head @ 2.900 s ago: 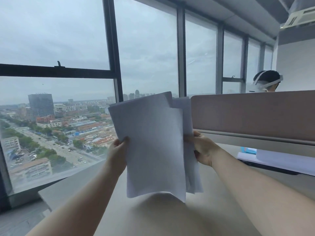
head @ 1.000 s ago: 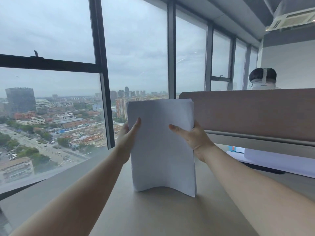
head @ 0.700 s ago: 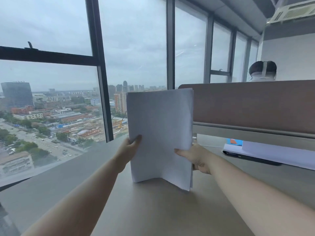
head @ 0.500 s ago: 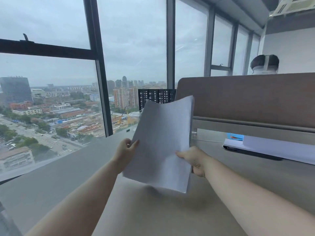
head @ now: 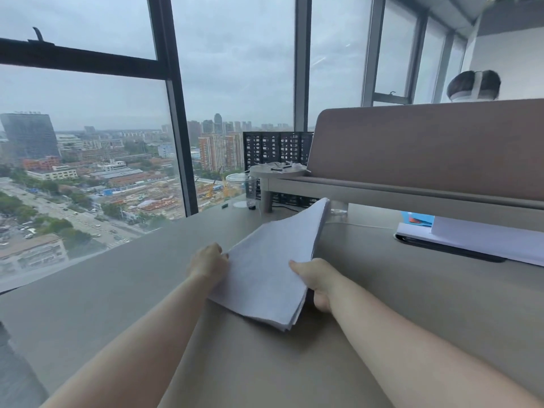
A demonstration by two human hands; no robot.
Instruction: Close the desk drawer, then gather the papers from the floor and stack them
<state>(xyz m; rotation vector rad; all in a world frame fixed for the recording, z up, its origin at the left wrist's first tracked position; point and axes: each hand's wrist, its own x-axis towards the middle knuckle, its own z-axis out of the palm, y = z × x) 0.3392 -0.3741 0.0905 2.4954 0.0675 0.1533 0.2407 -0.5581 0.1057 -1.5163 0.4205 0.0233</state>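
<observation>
Above the grey surface (head: 117, 290), a squared stack of white papers (head: 270, 260) is tilting low, its far corner lifting and bowing. Both hands are gripping its sides: the left hand (head: 207, 263) pinching the left edge, the right hand (head: 319, 279) clamping the right edge, forearms stretching forward.

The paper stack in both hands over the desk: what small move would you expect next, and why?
Probably lowering it flat onto the desk and letting go. The paper stack is squared up and tilted low, its near corner almost on the desktop, with the left hand and right hand pinching its side edges.
</observation>
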